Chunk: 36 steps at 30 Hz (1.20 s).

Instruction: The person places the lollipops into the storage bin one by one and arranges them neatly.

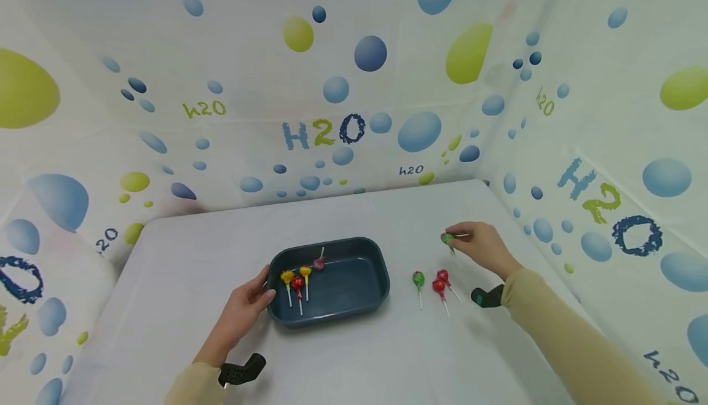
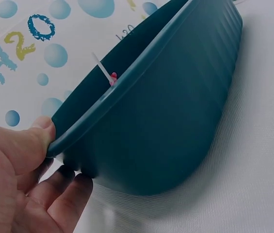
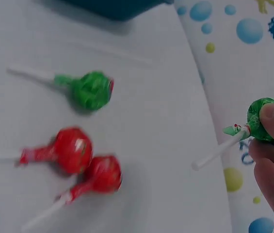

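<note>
My left hand (image 1: 244,308) grips the left end of a dark blue-green tray (image 1: 354,282), thumb on the rim and fingers beneath it in the left wrist view. Inside the tray lie two yellow lollipops, a red lollipop (image 1: 298,283) and a dark pink lollipop (image 1: 319,263). To the right, my right hand (image 1: 483,248) pinches a green lollipop (image 3: 259,116) by its wrapped head, with the white stick pointing away from the fingers. On the table below that hand lie another green lollipop (image 1: 418,279) and two red lollipops (image 3: 73,150) side by side.
A white cloth covers the table (image 1: 376,362). Behind it and along the right side hangs a white curtain (image 1: 249,55) with blue and green spots and H2O lettering. Dark devices are strapped to both wrists.
</note>
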Each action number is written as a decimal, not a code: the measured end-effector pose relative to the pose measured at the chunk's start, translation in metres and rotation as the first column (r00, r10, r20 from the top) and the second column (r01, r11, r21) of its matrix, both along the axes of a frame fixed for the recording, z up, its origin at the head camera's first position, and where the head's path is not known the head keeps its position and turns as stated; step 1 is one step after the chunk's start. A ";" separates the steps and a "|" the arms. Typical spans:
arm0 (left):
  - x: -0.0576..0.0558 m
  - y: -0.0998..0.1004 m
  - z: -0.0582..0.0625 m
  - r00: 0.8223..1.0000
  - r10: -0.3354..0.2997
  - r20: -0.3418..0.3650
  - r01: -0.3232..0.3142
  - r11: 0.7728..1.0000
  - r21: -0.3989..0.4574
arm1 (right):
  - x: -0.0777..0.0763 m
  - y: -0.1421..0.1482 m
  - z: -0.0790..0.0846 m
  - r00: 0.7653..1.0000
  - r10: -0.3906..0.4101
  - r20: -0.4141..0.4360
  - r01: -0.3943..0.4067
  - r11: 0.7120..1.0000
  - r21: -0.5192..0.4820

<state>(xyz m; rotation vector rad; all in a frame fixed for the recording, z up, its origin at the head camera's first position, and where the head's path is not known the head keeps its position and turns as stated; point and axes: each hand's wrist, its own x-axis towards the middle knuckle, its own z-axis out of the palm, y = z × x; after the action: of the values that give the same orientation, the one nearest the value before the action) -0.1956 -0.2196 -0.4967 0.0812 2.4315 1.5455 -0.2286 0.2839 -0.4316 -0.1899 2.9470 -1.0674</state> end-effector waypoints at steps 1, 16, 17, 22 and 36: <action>0.000 0.000 0.000 1.000 0.001 0.001 -0.001 1.000 0.002 | -0.003 -0.008 0.004 1.000 0.002 -0.002 -0.002 1.000 -0.015; 0.001 -0.001 -0.003 0.999 0.025 -0.025 -0.025 1.000 0.018 | -0.045 -0.175 0.024 0.965 0.235 0.112 -0.236 0.972 -0.004; 0.001 0.000 -0.002 0.999 0.028 -0.028 -0.027 0.999 0.017 | -0.046 -0.185 0.022 0.962 0.242 0.130 -0.247 0.969 0.024; 0.003 0.000 0.001 0.999 0.037 -0.033 -0.036 0.999 0.010 | -0.049 -0.219 0.010 0.945 0.252 0.210 -0.290 0.941 0.175; 0.003 0.001 0.000 0.998 0.062 -0.016 -0.062 0.998 0.014 | -0.056 -0.257 -0.029 0.921 0.250 0.298 -0.348 0.871 0.346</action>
<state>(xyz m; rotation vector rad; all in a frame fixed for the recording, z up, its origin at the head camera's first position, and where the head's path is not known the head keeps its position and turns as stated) -0.1926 -0.2190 -0.4964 0.0215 2.4585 1.5928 -0.2851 0.0270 -0.4610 -0.4581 2.7084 -0.4108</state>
